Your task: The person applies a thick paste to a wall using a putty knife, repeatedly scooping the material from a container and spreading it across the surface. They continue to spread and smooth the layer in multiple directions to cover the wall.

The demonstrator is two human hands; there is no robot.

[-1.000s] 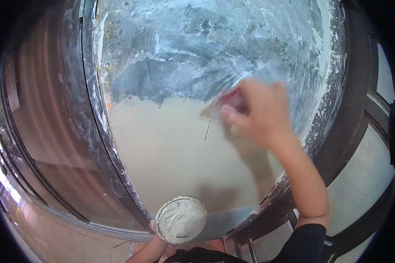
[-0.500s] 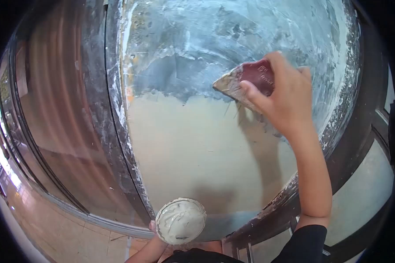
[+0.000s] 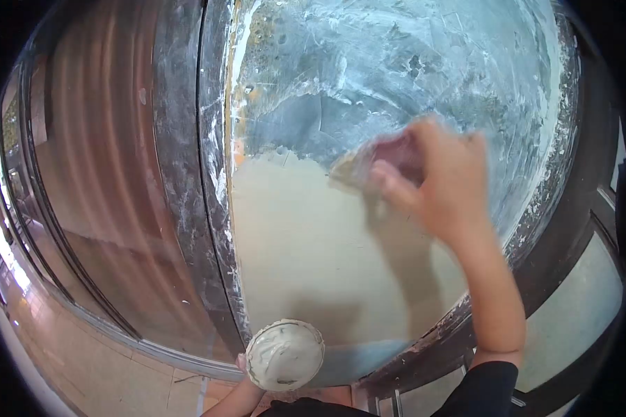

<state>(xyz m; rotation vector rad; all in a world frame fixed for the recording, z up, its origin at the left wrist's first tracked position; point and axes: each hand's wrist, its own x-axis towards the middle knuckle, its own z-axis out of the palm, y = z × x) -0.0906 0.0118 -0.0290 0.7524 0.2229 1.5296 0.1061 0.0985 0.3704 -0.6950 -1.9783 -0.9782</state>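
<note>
My right hand, smeared by motion, grips a maroon putty scraper whose tip meets the wall panel at the upper edge of the smooth cream putty layer. Above that edge, the grey-blue wall surface is rough and streaked with white. Low in the view, my left hand holds up a round tub of putty. Only a fingertip shows beside the tub's rim; the other fingers are hidden beneath it.
A dark, paint-flecked frame borders the panel on the left, next to brown glass-like panels. To the right stands dark woodwork with a pale inset. Tiled floor lies at lower left.
My right hand and the scraper have moved down and slightly left, onto the putty edge. The camera has turned a little to the left; the tub stays at nearly the same place in view.
</note>
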